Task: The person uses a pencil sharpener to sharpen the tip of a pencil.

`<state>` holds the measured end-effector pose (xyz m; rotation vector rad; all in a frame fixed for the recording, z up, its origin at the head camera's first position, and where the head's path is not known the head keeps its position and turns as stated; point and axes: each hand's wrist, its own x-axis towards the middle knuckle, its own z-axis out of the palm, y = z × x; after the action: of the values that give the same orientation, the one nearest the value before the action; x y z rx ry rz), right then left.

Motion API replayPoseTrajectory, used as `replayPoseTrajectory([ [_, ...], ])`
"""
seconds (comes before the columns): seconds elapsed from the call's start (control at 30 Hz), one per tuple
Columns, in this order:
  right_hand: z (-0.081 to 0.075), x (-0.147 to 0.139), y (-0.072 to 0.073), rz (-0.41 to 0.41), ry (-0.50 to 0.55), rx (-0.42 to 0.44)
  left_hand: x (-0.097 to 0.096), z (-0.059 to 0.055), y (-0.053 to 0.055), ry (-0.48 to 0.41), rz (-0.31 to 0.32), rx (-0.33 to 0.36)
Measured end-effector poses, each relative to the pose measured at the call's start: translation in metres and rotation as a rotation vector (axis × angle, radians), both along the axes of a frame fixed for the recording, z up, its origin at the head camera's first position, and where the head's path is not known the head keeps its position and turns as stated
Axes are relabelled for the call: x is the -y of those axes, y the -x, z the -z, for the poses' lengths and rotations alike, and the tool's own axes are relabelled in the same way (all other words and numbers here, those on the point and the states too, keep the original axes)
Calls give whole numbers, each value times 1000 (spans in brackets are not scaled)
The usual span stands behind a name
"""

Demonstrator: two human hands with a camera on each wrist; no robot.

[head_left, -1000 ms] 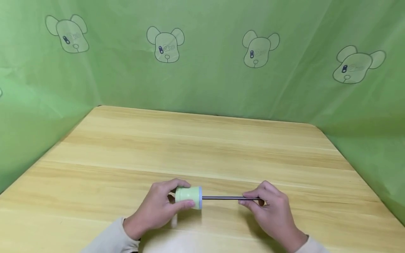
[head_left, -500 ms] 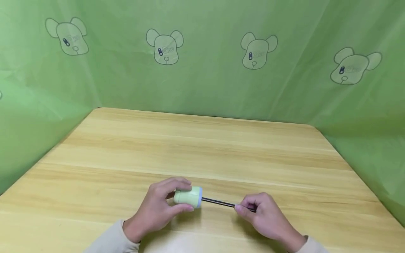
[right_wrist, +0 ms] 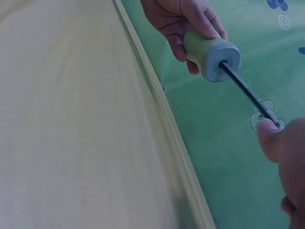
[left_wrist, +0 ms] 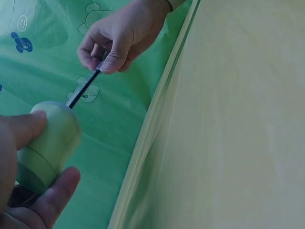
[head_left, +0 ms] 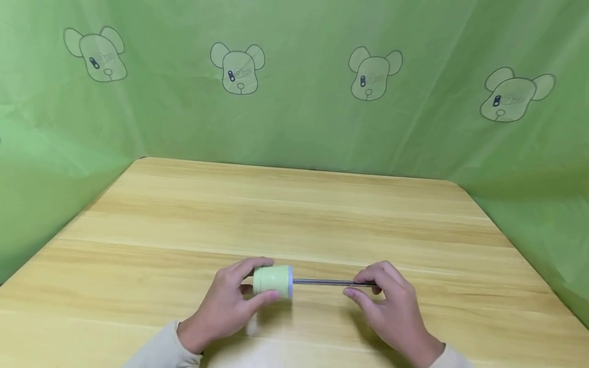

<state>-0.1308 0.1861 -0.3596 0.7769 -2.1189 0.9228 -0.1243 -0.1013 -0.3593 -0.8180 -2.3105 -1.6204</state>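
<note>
A small pale-green pencil sharpener [head_left: 272, 281] with a blue-grey end face lies sideways in my left hand [head_left: 225, 305], gripped between thumb and fingers just above the table. Into the hole in its end face runs a slim dark pencil [head_left: 322, 282], seen clearly in the right wrist view. My right hand [head_left: 394, 306] pinches the pencil's far end with thumb and fingers. Both hands also show in the left wrist view, where the pencil [left_wrist: 83, 89] slants between the sharpener [left_wrist: 57, 138] and the right hand [left_wrist: 125, 38]. The pencil's inserted tip is hidden.
A light wood-grain table [head_left: 294, 220] spreads under both hands. Green cloth [head_left: 303, 122] printed with bear heads hangs behind it and at both sides. In the wrist views the table edge [right_wrist: 167, 114] runs close by the hands.
My right hand dips and curls at half a second ago, then rises again, its thumb and fingers shifting on the pencil. The pencil tilts down and levels again. The left hand keeps its grip on the sharpener.
</note>
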Motion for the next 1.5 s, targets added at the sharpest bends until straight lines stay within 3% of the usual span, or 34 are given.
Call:
replayPoseTrajectory([
  [0.2,2,4,6,-111,49,-197,3,-3,0,-34,26,94],
  [0.27,4,5,6,-164,69,-164,4,-5,0,-28,12,95],
  [0.37,7,5,3,-225,102,-18,6,-6,-1,-9,-8,66],
  [0.43,7,4,-1,-221,116,104,6,-5,-1,3,-13,37],
  [0.5,7,3,-4,-187,109,160,6,-4,-1,8,-4,8],
  [0.57,6,2,-5,-113,73,158,5,-4,-1,13,2,-21],
  [0.73,3,1,-4,23,11,60,2,-5,-1,12,6,-55],
  [0.83,2,1,-3,4,18,61,2,-6,-1,6,-6,-58],
  [1.1,7,4,0,-98,90,-52,3,-4,-1,-22,6,-28],
  [1.2,8,3,0,-146,111,-4,3,-3,-2,-28,2,-8],
  [1.3,8,2,0,-180,115,96,3,-3,0,-12,-16,-19],
  [1.4,7,1,-1,-191,107,220,3,-2,0,6,-35,-38],
  [1.5,7,2,-2,-176,93,267,3,-2,0,13,-35,-41],
])
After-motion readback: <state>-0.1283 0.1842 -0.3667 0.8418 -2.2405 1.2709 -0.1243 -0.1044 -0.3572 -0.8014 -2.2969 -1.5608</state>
